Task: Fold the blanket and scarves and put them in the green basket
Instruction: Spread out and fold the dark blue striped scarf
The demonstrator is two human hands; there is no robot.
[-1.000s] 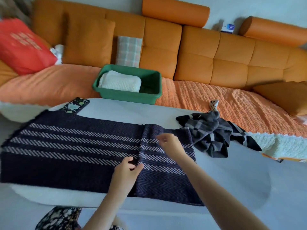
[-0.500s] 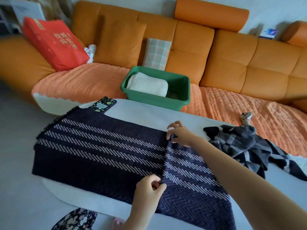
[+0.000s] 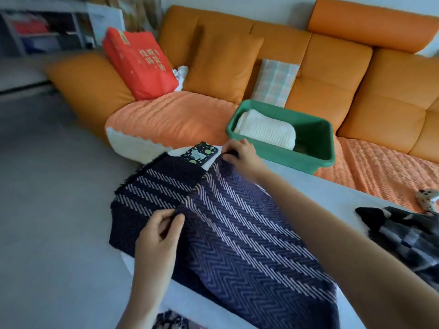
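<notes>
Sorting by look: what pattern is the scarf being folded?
Dark navy scarf, pale herringbone stripes; head view.

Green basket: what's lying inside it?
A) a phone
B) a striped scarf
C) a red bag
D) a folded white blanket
D: a folded white blanket lies inside the basket, at its left end.

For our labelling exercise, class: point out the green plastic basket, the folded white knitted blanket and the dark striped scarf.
green plastic basket (image 3: 297, 161), head view, front wall.
folded white knitted blanket (image 3: 266, 131), head view, top face.
dark striped scarf (image 3: 237, 233), head view, folded-over layer.
</notes>
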